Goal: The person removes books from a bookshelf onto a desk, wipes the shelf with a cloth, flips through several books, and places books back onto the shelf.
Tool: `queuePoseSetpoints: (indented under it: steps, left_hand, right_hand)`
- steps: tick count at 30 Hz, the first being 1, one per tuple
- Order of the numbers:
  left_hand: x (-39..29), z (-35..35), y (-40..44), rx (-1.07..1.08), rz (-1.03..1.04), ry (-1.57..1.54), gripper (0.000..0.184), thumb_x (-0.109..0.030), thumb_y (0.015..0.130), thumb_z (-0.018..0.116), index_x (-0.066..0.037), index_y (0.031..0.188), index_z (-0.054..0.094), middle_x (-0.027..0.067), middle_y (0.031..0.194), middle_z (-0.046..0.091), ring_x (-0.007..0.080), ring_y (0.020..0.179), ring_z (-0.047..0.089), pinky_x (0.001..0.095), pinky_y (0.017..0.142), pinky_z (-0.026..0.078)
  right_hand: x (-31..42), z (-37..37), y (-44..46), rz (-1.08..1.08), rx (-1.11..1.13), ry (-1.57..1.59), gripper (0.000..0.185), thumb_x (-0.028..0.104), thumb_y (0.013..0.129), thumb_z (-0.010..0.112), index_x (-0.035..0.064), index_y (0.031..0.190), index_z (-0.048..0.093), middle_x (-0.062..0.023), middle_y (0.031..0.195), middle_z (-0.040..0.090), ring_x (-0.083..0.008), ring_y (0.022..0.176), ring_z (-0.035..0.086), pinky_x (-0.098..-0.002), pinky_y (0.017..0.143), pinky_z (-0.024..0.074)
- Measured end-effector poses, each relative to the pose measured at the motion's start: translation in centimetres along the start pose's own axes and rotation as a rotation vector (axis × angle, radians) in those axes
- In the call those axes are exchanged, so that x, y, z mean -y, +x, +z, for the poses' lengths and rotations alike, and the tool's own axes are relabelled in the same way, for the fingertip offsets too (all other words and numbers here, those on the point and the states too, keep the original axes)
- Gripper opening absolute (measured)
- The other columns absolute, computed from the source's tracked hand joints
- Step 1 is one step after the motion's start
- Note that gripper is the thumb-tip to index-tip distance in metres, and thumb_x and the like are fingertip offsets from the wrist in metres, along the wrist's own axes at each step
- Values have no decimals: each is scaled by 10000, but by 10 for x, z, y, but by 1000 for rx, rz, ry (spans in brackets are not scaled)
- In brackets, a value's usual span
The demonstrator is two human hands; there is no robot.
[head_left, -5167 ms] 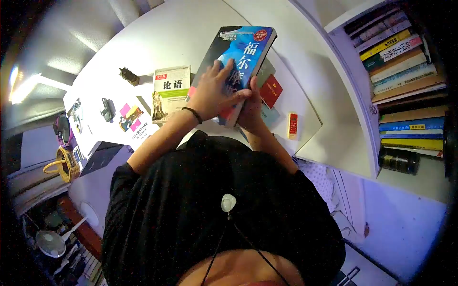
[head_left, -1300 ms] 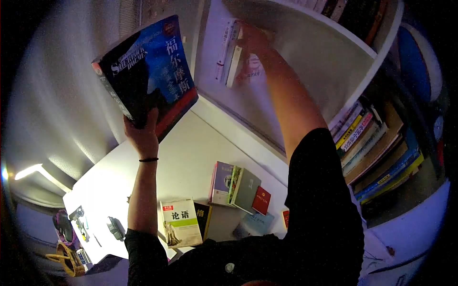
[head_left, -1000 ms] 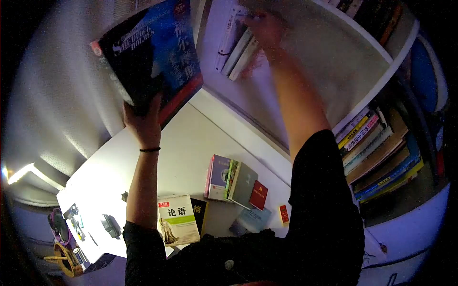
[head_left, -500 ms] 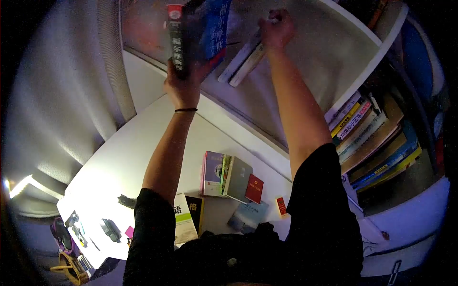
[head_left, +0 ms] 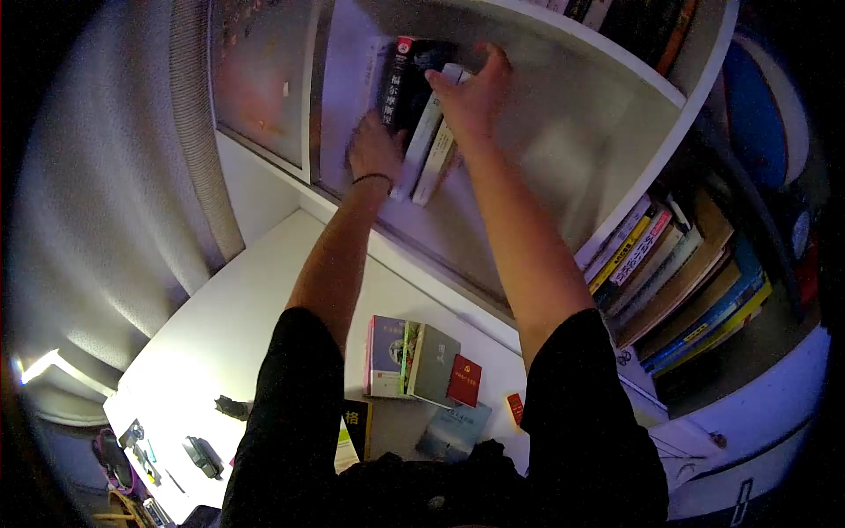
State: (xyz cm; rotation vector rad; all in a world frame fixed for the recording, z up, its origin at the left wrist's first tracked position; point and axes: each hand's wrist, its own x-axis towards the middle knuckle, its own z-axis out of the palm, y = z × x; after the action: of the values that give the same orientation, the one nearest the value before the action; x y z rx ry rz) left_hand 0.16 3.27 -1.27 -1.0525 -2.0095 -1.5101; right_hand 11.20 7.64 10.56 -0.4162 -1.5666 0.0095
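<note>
My left hand (head_left: 374, 151) is closed around the lower part of a thick black book (head_left: 407, 84) with a red mark at the top of its spine. This book stands in a shelf compartment, leaning slightly. Beside it on the right are two white-spined books (head_left: 431, 150), tilted the same way. My right hand (head_left: 475, 92) grips the white books near their upper ends, thumb on the left side and fingers on the right; some fingertips are hidden. A pale book or panel edge (head_left: 374, 75) shows left of the black book.
Below the white shelf (head_left: 440, 264), a white desk (head_left: 264, 299) bears a group of upright books (head_left: 431, 361), a red booklet (head_left: 465, 380), and a blue book (head_left: 453, 431). More books (head_left: 678, 282) fill the shelf at right. A curtain (head_left: 106, 220) hangs at left.
My left hand has brought the black book down and right, against the white books. The blue book beside it is no longer distinguishable. My right hand has moved left and down along with the white books.
</note>
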Motion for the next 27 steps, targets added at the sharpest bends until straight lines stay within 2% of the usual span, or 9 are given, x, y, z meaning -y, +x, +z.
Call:
queuePoseSetpoints:
  steps: [4, 7, 8, 9, 11, 12, 22, 24, 27]
  left_hand:
    - [-1, -31, -15, 25, 11, 83, 401, -227, 778, 617, -59, 1095, 440, 207, 1053, 511, 389, 997, 519, 451, 824, 447]
    - [14, -30, -23, 118, 35, 92, 407, -259, 772, 617, -64, 1086, 447, 197, 1067, 515, 376, 994, 527, 468, 809, 452]
    - [20, -26, -23, 143, 62, 101, 415, -264, 768, 621, -65, 1090, 450, 194, 1041, 541, 376, 971, 542, 473, 797, 456]
    - [23, -24, -21, 171, 90, 108, 424, -269, 764, 626, -67, 1094, 453, 190, 1014, 568, 376, 948, 557, 478, 784, 460]
    - [22, -29, -19, 150, -19, 71, 427, -269, 749, 641, -66, 1083, 472, 189, 981, 592, 374, 929, 571, 472, 780, 464]
    - [23, -31, -17, 129, -128, 35, 430, -269, 733, 656, -65, 1073, 491, 188, 949, 616, 372, 909, 585, 466, 776, 469]
    - [33, -32, -5, 172, -79, -76, 410, -333, 707, 658, -82, 1014, 554, 199, 943, 624, 357, 918, 598, 450, 782, 474]
    - [18, -37, -6, 229, -159, 190, 340, -309, 732, 613, -92, 990, 562, 189, 944, 625, 357, 908, 599, 443, 787, 474]
    - [15, -34, -5, 162, -141, 186, 304, -297, 749, 573, -92, 973, 559, 183, 940, 625, 363, 894, 599, 437, 787, 476]
  right_hand:
    - [-12, 13, -33, 157, 54, 238, 1139, 339, 450, 859, -29, 1328, 235, -229, 1334, 294, -348, 1247, 294, -387, 1045, 232]
    - [-15, 11, -61, 138, 199, 107, 1226, 363, 463, 860, -54, 1361, 137, -237, 1382, 212, -350, 1278, 244, -385, 1075, 179]
    - [-16, 13, -70, 237, 229, -5, 1248, 312, 454, 871, -76, 1356, 101, -231, 1362, 273, -329, 1257, 300, -371, 1042, 262]
    - [-21, 14, -77, 238, 228, -4, 1248, 312, 454, 871, -76, 1356, 101, -231, 1362, 273, -329, 1257, 300, -371, 1042, 262]
    - [-31, 15, -88, 526, 470, 200, 1301, 251, 436, 878, -80, 1359, 23, -225, 1330, 343, -296, 1216, 373, -338, 996, 339]
    - [-41, 14, -93, 513, 570, 205, 1446, 338, 368, 891, -91, 1351, -79, -278, 1375, 251, -344, 1272, 291, -303, 1057, 248]
    - [-54, 17, -107, 406, 729, 142, 1439, 317, 382, 896, -91, 1348, -90, -285, 1352, 288, -367, 1253, 317, -335, 1040, 286]
    - [-52, 23, -112, 487, 699, 251, 1429, 330, 389, 893, -92, 1350, -77, -292, 1344, 293, -375, 1246, 322, -339, 1043, 281]
    - [-48, 25, -114, 437, 642, 279, 1398, 311, 412, 888, -88, 1354, -64, -301, 1340, 290, -378, 1240, 328, -345, 1044, 277]
